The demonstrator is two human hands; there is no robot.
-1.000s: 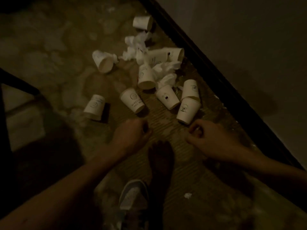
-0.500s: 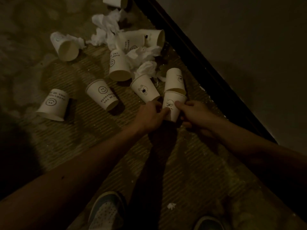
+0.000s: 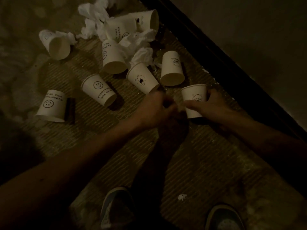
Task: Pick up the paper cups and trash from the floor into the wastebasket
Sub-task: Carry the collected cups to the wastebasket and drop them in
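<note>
— Where is open room left on the ribbed brown floor [image 3: 207, 163]?

— Nearest the pair of dark shoes [image 3: 116, 208]: bare floor is seen there, broken only by a small white paper scrap [image 3: 182, 197].

— And farther out?

— The way is blocked by tipped cups. A bear-printed white paper cup [image 3: 142, 78] lies just beside the left hand [image 3: 156, 108]. A smiley-printed white paper cup [image 3: 98, 89] lies to its left, with a narrow lane between them. Behind them, crumpled white tissue [image 3: 136, 40] is heaped among more cups.

— On the right?

— Passage is closed by the black skirting board [image 3: 216, 55] and pale wall [image 3: 249, 30]. The faintly printed white paper cup [image 3: 193, 98], gripped by the right hand [image 3: 214, 105], sits near the skirting.
</note>
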